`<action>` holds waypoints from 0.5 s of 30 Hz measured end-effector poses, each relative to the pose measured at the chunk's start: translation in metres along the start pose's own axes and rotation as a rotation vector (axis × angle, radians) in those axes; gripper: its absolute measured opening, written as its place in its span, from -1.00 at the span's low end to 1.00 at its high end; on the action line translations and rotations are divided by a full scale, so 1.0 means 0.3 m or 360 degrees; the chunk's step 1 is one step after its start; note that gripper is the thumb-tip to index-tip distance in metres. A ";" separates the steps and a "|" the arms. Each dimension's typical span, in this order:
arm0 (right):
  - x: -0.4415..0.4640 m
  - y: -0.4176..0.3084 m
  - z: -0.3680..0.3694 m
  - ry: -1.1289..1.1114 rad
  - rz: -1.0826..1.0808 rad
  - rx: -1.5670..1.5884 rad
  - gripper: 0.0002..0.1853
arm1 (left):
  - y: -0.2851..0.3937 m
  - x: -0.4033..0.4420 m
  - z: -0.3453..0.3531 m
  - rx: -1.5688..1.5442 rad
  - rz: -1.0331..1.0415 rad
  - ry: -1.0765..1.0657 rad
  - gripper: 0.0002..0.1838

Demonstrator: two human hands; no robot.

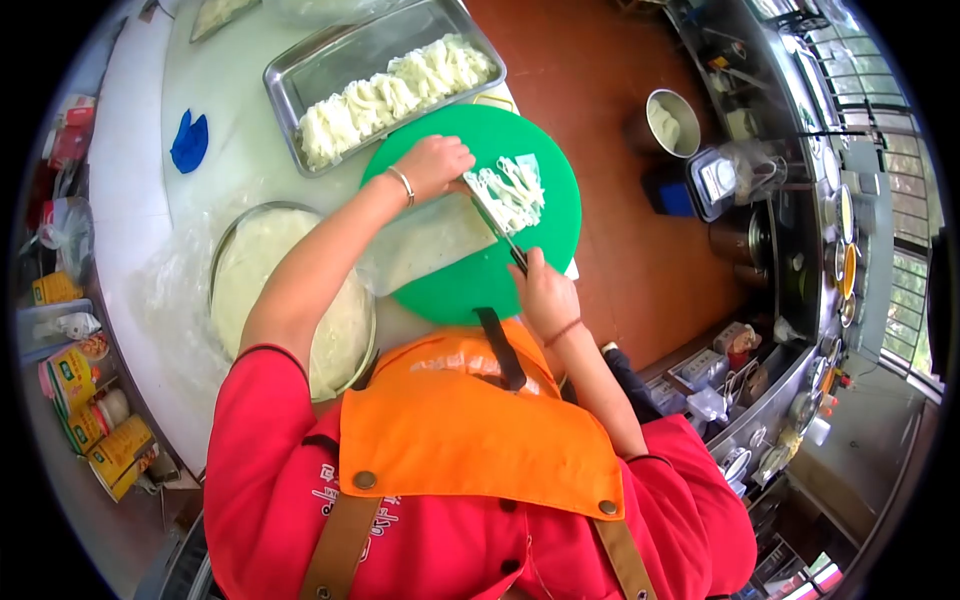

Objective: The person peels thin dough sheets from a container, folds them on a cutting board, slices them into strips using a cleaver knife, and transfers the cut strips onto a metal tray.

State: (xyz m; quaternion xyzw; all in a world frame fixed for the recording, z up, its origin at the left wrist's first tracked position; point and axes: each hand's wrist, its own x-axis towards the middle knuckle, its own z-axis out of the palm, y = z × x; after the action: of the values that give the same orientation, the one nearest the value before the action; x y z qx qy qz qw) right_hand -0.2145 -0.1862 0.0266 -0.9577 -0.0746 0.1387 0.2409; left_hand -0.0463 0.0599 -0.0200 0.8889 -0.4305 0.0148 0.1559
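Note:
A knife [487,211] lies across the green round cutting board [550,240], its black handle gripped in my right hand [549,299]. My left hand [437,166] is closed at the far end of the blade; what its curled fingers hold, if anything, is hidden. To the left of the blade a flat, pale sheet [430,240] rests on the board and reaches past its left edge. Cut white strips [515,193] are heaped just right of the blade. Beyond the board, a metal tray [290,85] holds a long row of similar pale strips [390,92].
A round pan of pale sheets [290,290] stands left of the board, near my left forearm. A blue cloth or glove [189,141] lies on the white table [130,180]. On the right are a metal pot [672,123] and a long cluttered counter.

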 end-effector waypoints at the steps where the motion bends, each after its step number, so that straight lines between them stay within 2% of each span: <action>1: 0.003 -0.018 -0.021 0.0025 -0.0014 -0.0010 -0.67 | -0.001 0.002 -0.044 0.0011 -0.0005 0.0046 -0.63; 3: -0.013 0.007 0.041 0.0106 -0.0081 0.0047 -0.67 | 0.009 -0.013 -0.041 0.0002 0.0003 0.0057 -0.63; 5: -0.018 0.032 0.105 -0.0022 0.0032 0.0025 -0.67 | 0.000 -0.028 0.012 0.0013 0.0000 0.0032 -0.63; 10: -0.028 -0.052 -0.003 -0.0025 0.0010 -0.0043 -0.68 | 0.006 -0.056 -0.052 0.0020 -0.0040 0.0101 -0.62; 14: 0.007 -0.001 0.138 -0.0074 0.0031 0.0011 -0.69 | -0.011 -0.082 0.008 0.0081 -0.0035 0.0042 -0.62; 15: 0.004 -0.022 0.108 -0.0049 0.0001 0.0008 -0.69 | -0.005 -0.090 -0.012 0.0075 -0.0059 0.0063 -0.62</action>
State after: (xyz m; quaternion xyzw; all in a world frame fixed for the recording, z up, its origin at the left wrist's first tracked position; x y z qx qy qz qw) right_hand -0.2236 -0.1659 0.0022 -0.9548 -0.0775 0.1539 0.2422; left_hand -0.0617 0.0823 -0.0213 0.8997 -0.4104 0.0395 0.1436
